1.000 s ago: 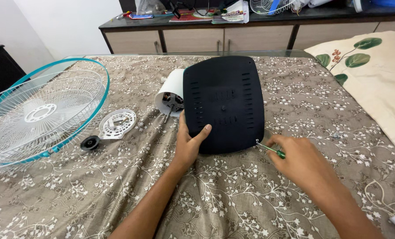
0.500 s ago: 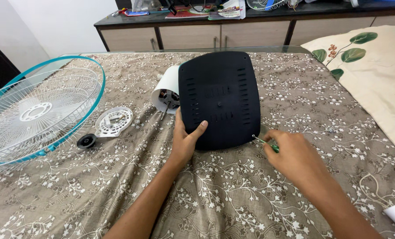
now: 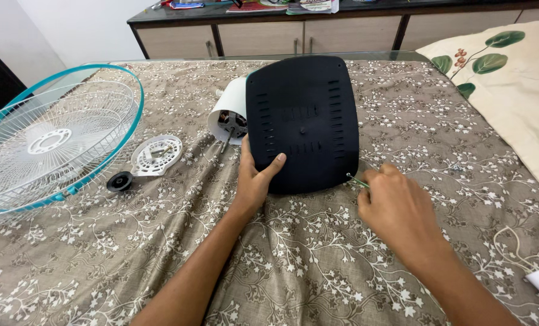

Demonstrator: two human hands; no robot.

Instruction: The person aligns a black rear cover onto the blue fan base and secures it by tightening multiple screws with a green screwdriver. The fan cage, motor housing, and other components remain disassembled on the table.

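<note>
From the head camera, a black base [image 3: 303, 124] with rows of slots lies underside up on a floral cloth [image 3: 318, 265], its far edge against a white motor housing [image 3: 230, 118]. The left hand [image 3: 254, 181] clamps the base's near left corner, thumb on top and fingers curled under. The right hand [image 3: 396, 208] is closed round a green screwdriver [image 3: 357, 180], whose tip touches the base's near right corner. The base looks like stiff, fairly heavy moulded plastic, smooth on its face, so its rim and corners seem the surest places to grip. To the left lie a wire fan guard [image 3: 52, 142] with a teal rim, a white disc [image 3: 156, 155] and a black knob [image 3: 119, 180].
</note>
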